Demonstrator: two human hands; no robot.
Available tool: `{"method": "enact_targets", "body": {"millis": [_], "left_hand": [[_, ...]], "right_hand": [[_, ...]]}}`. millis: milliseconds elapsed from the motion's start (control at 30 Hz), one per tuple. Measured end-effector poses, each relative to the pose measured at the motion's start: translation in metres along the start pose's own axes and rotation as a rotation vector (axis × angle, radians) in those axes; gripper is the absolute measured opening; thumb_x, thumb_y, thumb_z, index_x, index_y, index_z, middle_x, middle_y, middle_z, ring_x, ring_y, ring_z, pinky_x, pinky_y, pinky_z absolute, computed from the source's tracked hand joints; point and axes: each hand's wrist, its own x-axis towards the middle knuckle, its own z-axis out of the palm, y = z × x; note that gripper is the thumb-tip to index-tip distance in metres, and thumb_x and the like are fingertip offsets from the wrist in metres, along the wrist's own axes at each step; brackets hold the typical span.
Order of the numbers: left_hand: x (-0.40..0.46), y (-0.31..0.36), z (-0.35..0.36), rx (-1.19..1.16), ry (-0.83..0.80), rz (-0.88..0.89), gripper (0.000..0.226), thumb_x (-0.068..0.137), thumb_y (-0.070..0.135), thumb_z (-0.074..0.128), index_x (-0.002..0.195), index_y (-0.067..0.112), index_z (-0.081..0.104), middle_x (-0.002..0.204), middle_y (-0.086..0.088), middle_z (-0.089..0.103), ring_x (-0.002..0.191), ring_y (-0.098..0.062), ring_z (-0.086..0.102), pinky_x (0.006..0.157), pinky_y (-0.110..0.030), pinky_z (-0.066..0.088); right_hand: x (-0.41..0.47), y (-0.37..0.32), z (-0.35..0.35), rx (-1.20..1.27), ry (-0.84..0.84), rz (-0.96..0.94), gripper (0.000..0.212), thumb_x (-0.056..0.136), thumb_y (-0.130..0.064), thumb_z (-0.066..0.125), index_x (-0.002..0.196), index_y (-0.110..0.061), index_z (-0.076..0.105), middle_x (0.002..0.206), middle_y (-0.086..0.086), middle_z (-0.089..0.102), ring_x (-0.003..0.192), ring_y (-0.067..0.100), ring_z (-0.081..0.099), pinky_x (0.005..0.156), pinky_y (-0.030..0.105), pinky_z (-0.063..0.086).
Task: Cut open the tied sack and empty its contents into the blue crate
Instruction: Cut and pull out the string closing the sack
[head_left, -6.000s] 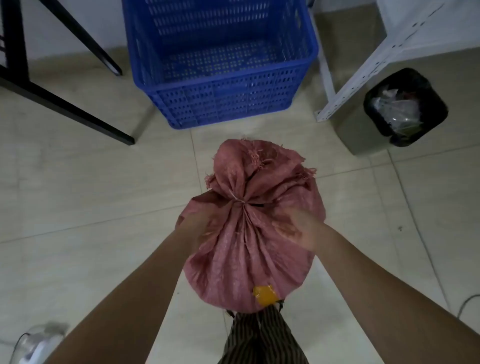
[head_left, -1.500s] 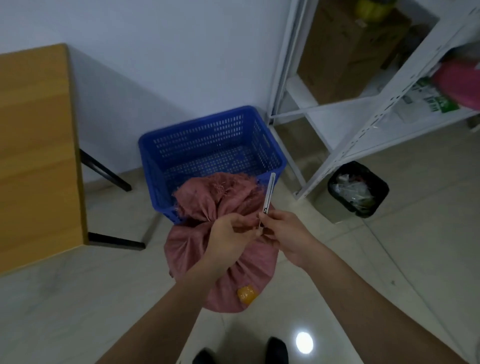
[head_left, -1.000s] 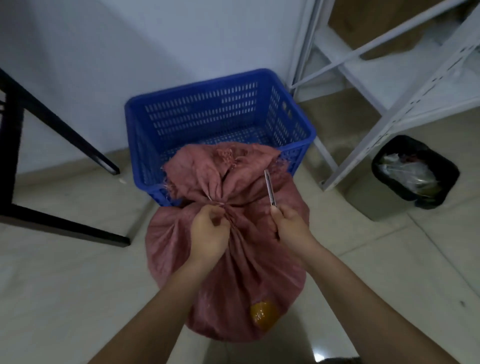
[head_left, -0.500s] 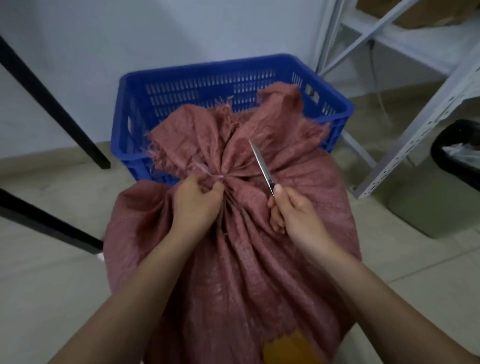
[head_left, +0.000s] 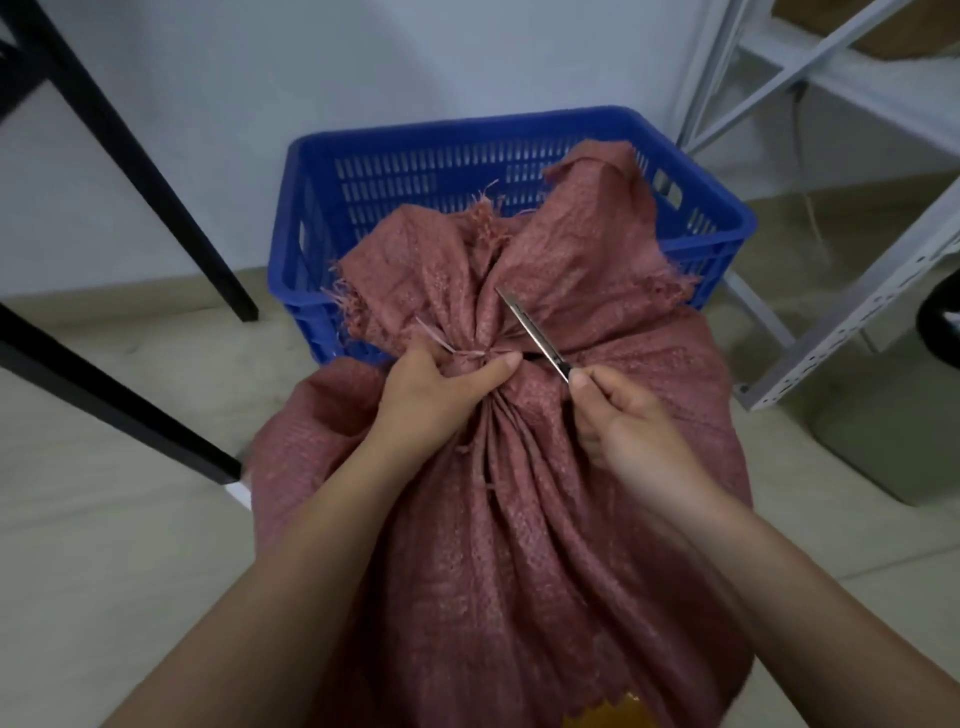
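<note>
head | left hand (head_left: 434, 395) still grips sack (head_left: 519, 519) neck | right hand (head_left: 631, 431) pinches blade (head_left: 535, 335), now closer

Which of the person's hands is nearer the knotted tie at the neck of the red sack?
Left. The left hand grips the sack neck right at the tie. The right hand is off to the tie's right, holding a blade.

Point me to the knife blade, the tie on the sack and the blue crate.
knife blade (head_left: 532, 331): head view, middle of the thin metal strip.
tie (head_left: 470, 355): head view, string at the sack's gathered neck.
blue crate (head_left: 457, 129): head view, far rim.
</note>
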Motion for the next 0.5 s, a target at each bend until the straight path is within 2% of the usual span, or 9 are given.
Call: {"method": "enact_targets", "body": {"millis": [67,133,233,333,400,500], "left_hand": [[-0.005,0.001,-0.002,-0.102,-0.061,0.000,0.027,0.066,0.039,0.084,0.080,0.021,0.071,0.089,0.007,0.075,0.086,-0.010,0.071,0.090,-0.034,0.054],[-0.007,-0.001,-0.005,-0.182,-0.095,-0.007,0.025,0.068,0.029,0.084,0.084,0.012,0.075,0.088,0.001,0.077,0.087,-0.015,0.072,0.090,-0.038,0.056],[-0.003,-0.003,-0.006,-0.245,-0.022,0.014,0.021,0.070,0.024,0.084,0.082,0.009,0.075,0.085,-0.002,0.077,0.084,-0.017,0.072,0.087,-0.036,0.057],[0.005,-0.003,-0.006,-0.302,0.056,0.004,0.020,0.071,0.028,0.083,0.081,0.013,0.073,0.085,0.002,0.075,0.082,-0.013,0.071,0.085,-0.029,0.056],[0.007,-0.003,-0.002,-0.283,0.113,0.039,0.032,0.069,0.032,0.084,0.090,0.015,0.068,0.090,0.004,0.073,0.086,-0.012,0.069,0.086,-0.029,0.053],[0.004,-0.002,0.005,-0.163,0.171,0.192,0.061,0.067,0.034,0.084,0.103,0.012,0.040,0.094,0.003,0.063,0.091,-0.017,0.065,0.090,-0.039,0.052]], "right_hand": [[-0.004,-0.001,0.004,-0.020,0.014,-0.022,0.031,0.098,-0.026,0.046,0.068,-0.020,0.044,0.047,-0.015,0.028,0.039,0.000,0.025,0.037,0.012,0.022],[-0.009,-0.004,0.005,-0.010,0.024,-0.037,0.028,0.097,-0.029,0.048,0.071,-0.017,0.046,0.047,-0.015,0.028,0.040,0.001,0.025,0.037,0.013,0.024],[-0.014,-0.009,0.002,0.008,0.023,-0.006,0.032,0.096,-0.031,0.048,0.070,-0.014,0.048,0.044,-0.015,0.028,0.039,0.000,0.023,0.037,0.012,0.020],[-0.020,-0.012,-0.010,-0.027,0.024,0.001,0.036,0.098,-0.031,0.045,0.070,-0.009,0.051,0.041,-0.005,0.035,0.037,0.005,0.028,0.038,0.015,0.025],[-0.025,-0.013,-0.022,-0.111,0.015,-0.043,0.035,0.099,-0.027,0.044,0.074,-0.005,0.056,0.043,0.001,0.042,0.041,0.007,0.036,0.044,0.013,0.031],[-0.030,-0.017,-0.040,-0.111,-0.039,-0.131,0.024,0.098,-0.015,0.042,0.091,-0.010,0.064,0.047,0.005,0.050,0.047,0.010,0.044,0.052,0.013,0.036]]}}
